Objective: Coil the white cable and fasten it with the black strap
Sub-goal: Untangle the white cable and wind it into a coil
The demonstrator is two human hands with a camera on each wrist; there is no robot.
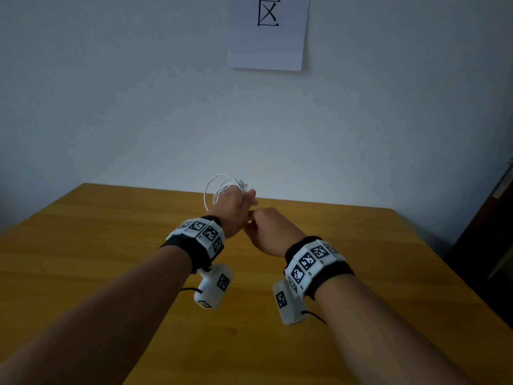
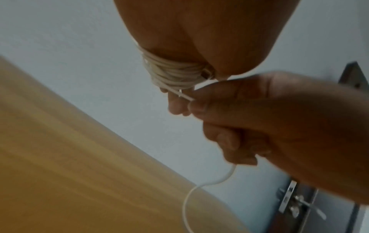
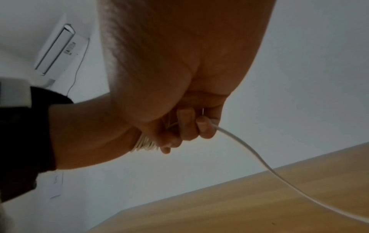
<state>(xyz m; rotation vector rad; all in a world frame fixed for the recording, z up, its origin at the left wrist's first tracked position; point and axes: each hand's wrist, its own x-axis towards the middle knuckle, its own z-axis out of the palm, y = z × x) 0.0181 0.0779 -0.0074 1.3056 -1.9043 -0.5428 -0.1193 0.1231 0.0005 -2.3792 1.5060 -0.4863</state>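
We see a pale grey wall (image 1: 138, 107) filling the upper half of the head view, with a white paper sheet (image 1: 268, 45) bearing a black printed character fixed to it. Below it spreads the yellow-brown wooden surface (image 1: 97, 245), its far edge meeting the wall. In the right wrist view a white wall-mounted air conditioner (image 3: 54, 50) hangs high on the wall; in the left wrist view a dark door with a silver metal handle plate (image 2: 289, 200) stands at the right.

Our 2 bare forearms reach forward above the surface, each wearing a black wristband with white marker blocks (image 1: 200, 234) and a white camera housing (image 1: 213, 287) slung beneath.

The left hand (image 1: 236, 209) is raised above the far part of the surface, its fingers curled round the gathered loops of the thin white cable (image 1: 222, 187), so its grip closes on the coil. The loops stand up from the fist in the head view and bunch together under the palm (image 2: 175, 74) in the left wrist view.

The right hand (image 1: 269, 232) touches the left hand. Its thumb and fingers (image 2: 201, 105) pinch the loose strand of the same cable just beside the coil, and the free tail (image 3: 259, 157) curves down toward the surface.

We cannot make out a black strap in any view.
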